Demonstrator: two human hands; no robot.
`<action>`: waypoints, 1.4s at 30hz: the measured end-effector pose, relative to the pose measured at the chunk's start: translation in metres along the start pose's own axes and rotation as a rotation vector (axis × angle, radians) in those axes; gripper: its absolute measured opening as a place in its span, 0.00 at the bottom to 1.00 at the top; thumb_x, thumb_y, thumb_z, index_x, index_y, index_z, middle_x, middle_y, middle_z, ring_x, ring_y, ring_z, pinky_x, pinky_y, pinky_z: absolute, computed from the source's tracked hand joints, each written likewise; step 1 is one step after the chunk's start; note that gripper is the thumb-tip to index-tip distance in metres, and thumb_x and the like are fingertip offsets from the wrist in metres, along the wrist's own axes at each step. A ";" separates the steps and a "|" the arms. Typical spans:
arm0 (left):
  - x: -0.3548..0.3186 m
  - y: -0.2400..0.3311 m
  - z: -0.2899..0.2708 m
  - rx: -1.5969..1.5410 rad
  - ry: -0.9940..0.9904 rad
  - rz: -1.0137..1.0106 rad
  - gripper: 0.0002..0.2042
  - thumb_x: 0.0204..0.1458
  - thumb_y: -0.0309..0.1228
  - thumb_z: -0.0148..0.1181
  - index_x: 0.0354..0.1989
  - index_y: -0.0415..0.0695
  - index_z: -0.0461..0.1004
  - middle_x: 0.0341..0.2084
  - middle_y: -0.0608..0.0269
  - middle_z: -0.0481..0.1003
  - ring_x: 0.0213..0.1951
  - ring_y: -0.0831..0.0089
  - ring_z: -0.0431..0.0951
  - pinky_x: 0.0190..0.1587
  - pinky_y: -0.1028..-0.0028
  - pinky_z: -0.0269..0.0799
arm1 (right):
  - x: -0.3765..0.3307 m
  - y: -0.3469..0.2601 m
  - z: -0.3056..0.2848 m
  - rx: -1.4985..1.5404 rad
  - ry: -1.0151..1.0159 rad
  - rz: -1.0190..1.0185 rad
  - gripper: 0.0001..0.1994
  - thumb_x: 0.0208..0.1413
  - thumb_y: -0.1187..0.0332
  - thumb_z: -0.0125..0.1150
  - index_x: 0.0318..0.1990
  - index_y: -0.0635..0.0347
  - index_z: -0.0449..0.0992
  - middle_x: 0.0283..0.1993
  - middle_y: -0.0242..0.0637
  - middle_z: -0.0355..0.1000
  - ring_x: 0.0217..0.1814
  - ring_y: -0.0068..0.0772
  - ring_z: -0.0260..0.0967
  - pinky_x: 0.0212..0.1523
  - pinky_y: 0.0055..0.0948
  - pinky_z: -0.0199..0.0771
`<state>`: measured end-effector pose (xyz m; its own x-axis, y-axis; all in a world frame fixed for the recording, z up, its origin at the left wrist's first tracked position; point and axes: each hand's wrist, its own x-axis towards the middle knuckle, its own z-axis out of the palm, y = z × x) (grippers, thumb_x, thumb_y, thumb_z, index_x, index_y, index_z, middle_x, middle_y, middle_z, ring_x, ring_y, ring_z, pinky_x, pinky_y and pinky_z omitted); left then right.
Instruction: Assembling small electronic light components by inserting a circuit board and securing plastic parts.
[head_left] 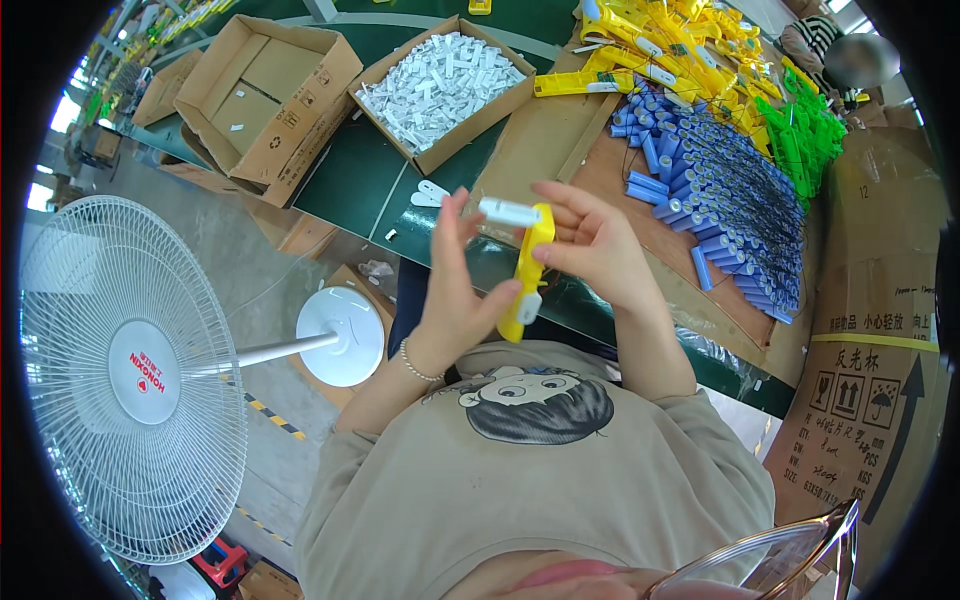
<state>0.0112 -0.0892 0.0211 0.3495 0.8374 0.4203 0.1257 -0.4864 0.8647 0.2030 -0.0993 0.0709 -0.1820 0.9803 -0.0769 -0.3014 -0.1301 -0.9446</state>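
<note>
Both hands are raised in front of my chest, over the edge of the green table (360, 180). My right hand (590, 245) grips a long yellow plastic part (527, 275), held upright. At the top end of that part, my left hand (455, 290) pinches a small white plastic piece (508, 211) between its fingertips, and its palm rests against the part's lower end. A beaded bracelet (415, 365) circles the left wrist.
A cardboard box of several white plastic pieces (440, 85) and an empty open box (270, 95) stand at the back. Rows of blue cylinders (720, 200) lie on cardboard to the right, with yellow parts (660, 45) and green parts (800, 130) behind. A white pedestal fan (130, 375) stands at left.
</note>
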 end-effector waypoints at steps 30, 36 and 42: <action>-0.003 0.022 0.005 -0.184 -0.219 -0.228 0.26 0.57 0.28 0.49 0.63 0.35 0.49 0.52 0.45 0.65 0.53 0.59 0.69 0.56 0.67 0.62 | -0.001 0.015 0.019 -0.112 0.193 -0.227 0.22 0.47 0.79 0.63 0.52 0.69 0.69 0.54 0.47 0.68 0.53 0.36 0.70 0.56 0.33 0.69; -0.006 0.012 0.007 -0.145 -0.088 -0.241 0.24 0.59 0.30 0.45 0.62 0.34 0.50 0.48 0.46 0.67 0.49 0.59 0.71 0.52 0.67 0.64 | -0.007 0.012 0.027 -0.616 0.272 -0.212 0.07 0.46 0.76 0.64 0.34 0.65 0.77 0.36 0.34 0.73 0.38 0.24 0.69 0.39 0.25 0.68; -0.001 0.013 0.009 -0.207 -0.016 -0.238 0.22 0.60 0.28 0.43 0.61 0.35 0.49 0.44 0.52 0.68 0.44 0.67 0.72 0.48 0.71 0.66 | -0.017 0.026 0.042 -0.829 0.139 -0.249 0.07 0.45 0.73 0.62 0.23 0.62 0.69 0.24 0.40 0.69 0.26 0.43 0.64 0.30 0.37 0.64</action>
<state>0.0209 -0.0981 0.0294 0.3478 0.9168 0.1963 0.0148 -0.2147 0.9766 0.1593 -0.1254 0.0613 -0.0696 0.9821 0.1751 0.4700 0.1871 -0.8626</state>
